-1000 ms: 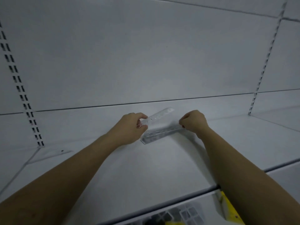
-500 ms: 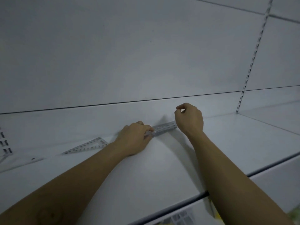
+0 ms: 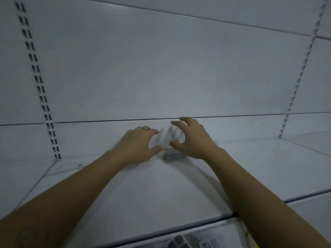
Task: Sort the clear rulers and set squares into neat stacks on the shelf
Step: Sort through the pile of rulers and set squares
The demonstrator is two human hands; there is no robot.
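Shelf (image 3: 125, 194) and back panel (image 3: 161, 68) are both flat pale grey-white, and thin dark horizontal seams cut the panel. Left upright (image 3: 38, 83) and right upright (image 3: 297, 81) carry columns of paired dark slots, and the shelf's front edge (image 3: 179, 227) is a dark strip. Ruler stack (image 3: 172, 156) is clear with a grey tint, markings too blurred to read; yellow sliver (image 3: 251, 243) at bottom right.

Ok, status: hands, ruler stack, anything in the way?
Left hand open, right hand open. Ruler stack flat on shelf between them, ungripped. Nothing seen blocking it; view blurred.

A shop: white shelf (image 3: 125, 194) on slotted uprights (image 3: 38, 83).
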